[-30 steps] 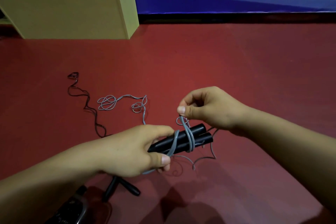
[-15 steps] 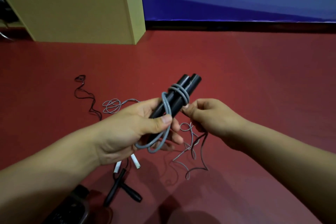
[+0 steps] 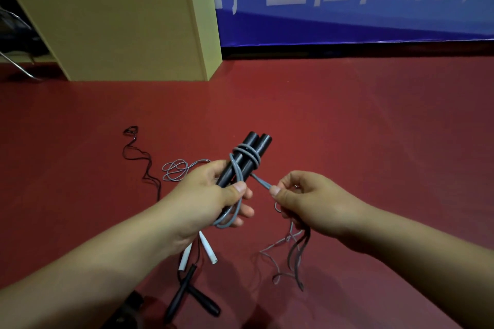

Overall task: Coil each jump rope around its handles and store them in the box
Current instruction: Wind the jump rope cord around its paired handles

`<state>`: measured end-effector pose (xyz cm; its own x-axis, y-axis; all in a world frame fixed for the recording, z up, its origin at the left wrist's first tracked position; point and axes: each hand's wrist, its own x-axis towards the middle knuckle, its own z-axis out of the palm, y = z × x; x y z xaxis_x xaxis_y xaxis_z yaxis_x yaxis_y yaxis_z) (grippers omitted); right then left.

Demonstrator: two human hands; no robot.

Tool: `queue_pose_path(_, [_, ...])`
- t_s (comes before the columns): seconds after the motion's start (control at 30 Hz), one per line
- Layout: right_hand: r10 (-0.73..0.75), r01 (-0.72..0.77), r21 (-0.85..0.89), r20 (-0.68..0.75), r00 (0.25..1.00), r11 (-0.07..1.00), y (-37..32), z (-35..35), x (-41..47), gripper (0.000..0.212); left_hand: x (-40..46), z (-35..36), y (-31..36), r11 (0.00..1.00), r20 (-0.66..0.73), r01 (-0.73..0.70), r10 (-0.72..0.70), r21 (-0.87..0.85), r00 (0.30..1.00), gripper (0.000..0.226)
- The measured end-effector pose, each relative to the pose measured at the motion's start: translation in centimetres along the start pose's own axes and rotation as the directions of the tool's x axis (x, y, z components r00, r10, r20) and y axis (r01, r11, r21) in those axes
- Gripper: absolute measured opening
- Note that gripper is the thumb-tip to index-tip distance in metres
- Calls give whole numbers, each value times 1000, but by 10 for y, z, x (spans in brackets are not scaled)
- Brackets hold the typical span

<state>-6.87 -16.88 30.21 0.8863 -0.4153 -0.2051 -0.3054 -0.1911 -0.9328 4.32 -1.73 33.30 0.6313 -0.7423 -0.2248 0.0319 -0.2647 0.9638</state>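
Nearest, low in view: pair of slim black handles (image 3: 191,295) crossed on the red floor (image 3: 347,128), two white handles (image 3: 199,250) just beyond, partly hidden under the left wrist. Thin black cord (image 3: 139,157) snaking away to the left, apparently from the slim pair.

Loose grey tail (image 3: 280,244) dangling from below the right hand, kinked, reaching the floor with darker strands beside it.

Left hand (image 3: 205,200) closed around the lower part of the two thick black handles (image 3: 247,157), thumb pressed across a slack loop of grey rope (image 3: 232,211) hanging under the fingers. Handles held side by side, tilted up and away, clear of the floor. A few turns of grey rope already wound near the upper ends.

Right hand (image 3: 310,200) pinching a taut run of that rope between thumb and forefinger, just beside the handles; other fingers curled, what else they hold not clear.

Judged: rope light, limp, springy, prone to kink and unwind if tension drops. Handles rigid, smooth, likely to slide against each other; best gripped low, both at once. Rope best taken close to the last wrap.

Further out: grey coil (image 3: 177,169) lying on the floor. Beyond, yellowish box (image 3: 120,27) standing against the blue banner (image 3: 347,8), well apart from the hands. Nothing visibly stored yet.
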Motion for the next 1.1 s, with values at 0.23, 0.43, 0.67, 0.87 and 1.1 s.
queue_pose_path(0.23, [-203, 215, -157, 91, 975, 964, -4, -1, -5, 3, 3, -1, 0, 991, -73, -29, 39, 130, 997, 16])
queue_pose_path(0.43, [-188, 195, -293, 55, 981, 936, -7, 4, -10, 11, 6, -3, -5, 978, -82, -29, 47, 208, 995, 15])
queue_pose_path(0.67, [-128, 103, -414, -32, 991, 904, -14, -1, -10, 40, 6, -6, -7, 950, -30, -60, 73, 306, 997, 16])
queue_pose_path(0.87, [-150, 151, -314, 29, 988, 937, -16, 4, -14, 29, 16, -9, -14, 887, -38, -102, 134, 449, 990, 15])
queue_pose_path(1.1, [-231, 221, -276, -4, 973, 936, -22, 8, -16, 27, 30, -17, -17, 814, -92, -135, 225, 565, 970, 9])
